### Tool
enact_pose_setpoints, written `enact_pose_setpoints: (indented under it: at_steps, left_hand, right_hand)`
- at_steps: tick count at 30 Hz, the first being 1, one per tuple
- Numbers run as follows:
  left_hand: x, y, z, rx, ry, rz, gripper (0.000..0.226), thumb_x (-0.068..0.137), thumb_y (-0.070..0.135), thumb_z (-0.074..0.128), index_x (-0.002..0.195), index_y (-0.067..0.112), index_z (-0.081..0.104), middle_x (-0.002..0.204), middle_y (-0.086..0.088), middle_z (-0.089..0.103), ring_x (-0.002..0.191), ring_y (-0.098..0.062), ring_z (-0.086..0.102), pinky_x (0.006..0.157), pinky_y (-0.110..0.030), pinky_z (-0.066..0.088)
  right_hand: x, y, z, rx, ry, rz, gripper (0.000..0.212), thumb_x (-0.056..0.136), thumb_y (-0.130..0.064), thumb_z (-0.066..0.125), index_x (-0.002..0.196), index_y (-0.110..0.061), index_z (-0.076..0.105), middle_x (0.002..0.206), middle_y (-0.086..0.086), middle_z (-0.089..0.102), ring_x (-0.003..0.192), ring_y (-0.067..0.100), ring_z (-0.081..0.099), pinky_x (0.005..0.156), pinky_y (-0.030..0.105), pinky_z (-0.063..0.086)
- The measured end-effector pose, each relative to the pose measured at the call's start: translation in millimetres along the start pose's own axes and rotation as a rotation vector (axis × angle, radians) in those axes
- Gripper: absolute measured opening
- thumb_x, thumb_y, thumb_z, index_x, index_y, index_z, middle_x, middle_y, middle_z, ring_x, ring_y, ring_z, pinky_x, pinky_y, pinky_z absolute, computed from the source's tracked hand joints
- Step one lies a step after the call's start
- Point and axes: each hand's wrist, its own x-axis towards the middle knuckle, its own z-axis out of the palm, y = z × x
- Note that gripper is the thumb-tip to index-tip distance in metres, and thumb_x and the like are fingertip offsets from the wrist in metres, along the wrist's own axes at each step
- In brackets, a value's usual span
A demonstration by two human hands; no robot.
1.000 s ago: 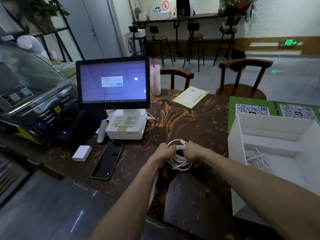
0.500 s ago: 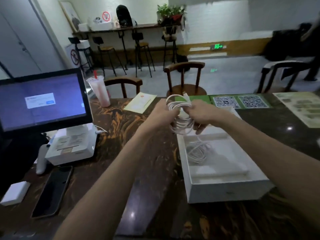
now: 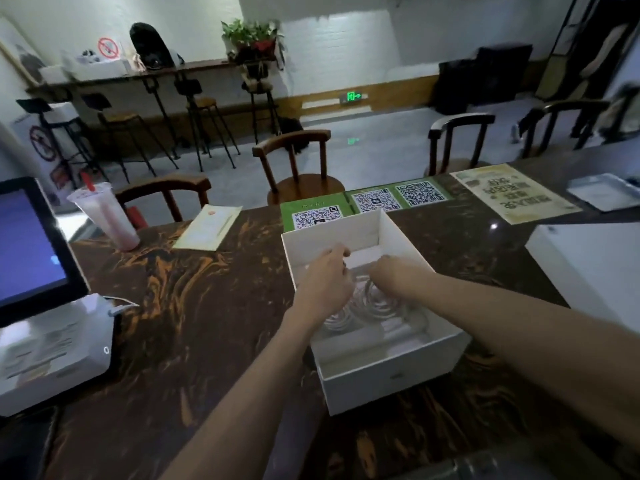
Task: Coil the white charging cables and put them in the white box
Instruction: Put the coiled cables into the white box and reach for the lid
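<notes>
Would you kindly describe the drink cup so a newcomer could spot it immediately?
Start at the dark marbled counter. Near its far left edge, just right of the monitor, stands the plastic cup. Nothing else there holds pink liquid and a red straw.

White walls [image 3: 346,46] are enclosing a dim room with a pale grey floor [image 3: 374,147]. A green exit sign [image 3: 353,96] is glowing low on the far wall (its reflection is showing on the floor). Bar stools [image 3: 201,109] are lining a wall counter [image 3: 194,66] bearing a potted plant [image 3: 252,38]. Wooden chairs [image 3: 298,168] are facing the dark marbled table [image 3: 194,306].
</notes>
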Motion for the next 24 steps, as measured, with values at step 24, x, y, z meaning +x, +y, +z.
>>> enact_pose_setpoints:
  at_steps: [24]
  left_hand:
    - [28,236,147,-0.197,-0.500,0.324,0.023,0.090,0.013,0.054,0.112,0.008,0.059,0.106,-0.006,0.059,0.098,-0.023,0.058,0.071,-0.029,0.048]
  right_hand:
    - [-163,236,-9,0.175,0.307,0.846,0.060,0.101,-0.046,0.045,0.148,-0.011,0.032,0.151,0.019,0.039,0.135,0.039,0.041,0.109,0.056,0.037]
